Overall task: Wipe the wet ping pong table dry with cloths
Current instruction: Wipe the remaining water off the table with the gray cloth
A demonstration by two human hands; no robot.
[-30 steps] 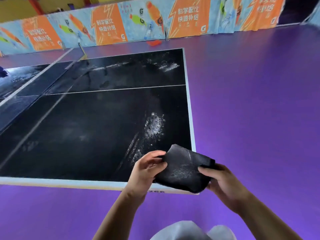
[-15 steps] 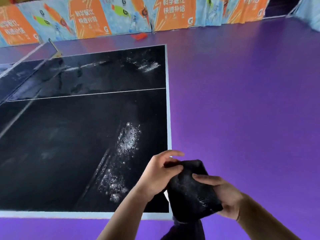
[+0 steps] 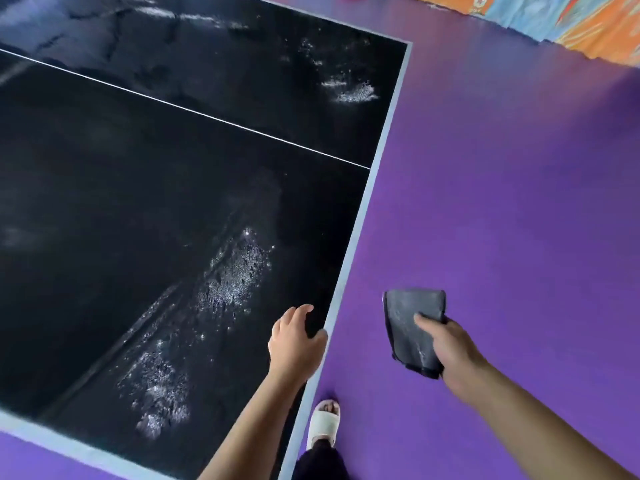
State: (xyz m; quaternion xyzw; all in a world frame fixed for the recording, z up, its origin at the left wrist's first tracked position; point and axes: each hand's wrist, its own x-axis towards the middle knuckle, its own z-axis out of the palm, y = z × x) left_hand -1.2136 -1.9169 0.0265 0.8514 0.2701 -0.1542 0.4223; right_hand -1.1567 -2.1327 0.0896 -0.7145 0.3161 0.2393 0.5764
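Note:
The black ping pong table (image 3: pixel 104 202) fills the left of the view, with a pale border and a white centre line. Wet streaks (image 3: pixel 232 275) glisten near its right edge, and another wet patch (image 3: pixel 349 91) lies at the far corner. My left hand (image 3: pixel 296 341) hovers at the table's right edge with loosely curled fingers, holding nothing. Out over the floor to the right, my right hand (image 3: pixel 446 348) grips a folded dark grey cloth (image 3: pixel 412 320), thumb on top.
Purple floor (image 3: pixel 519 202) spreads to the right of the table. My foot in a white slipper (image 3: pixel 323 424) stands beside the table edge. Orange and blue banners (image 3: pixel 571 19) line the far wall.
My left hand has let go of the cloth and moved to the table's edge. My right hand has carried the cloth out to the right. The view has swung closer to the table corner.

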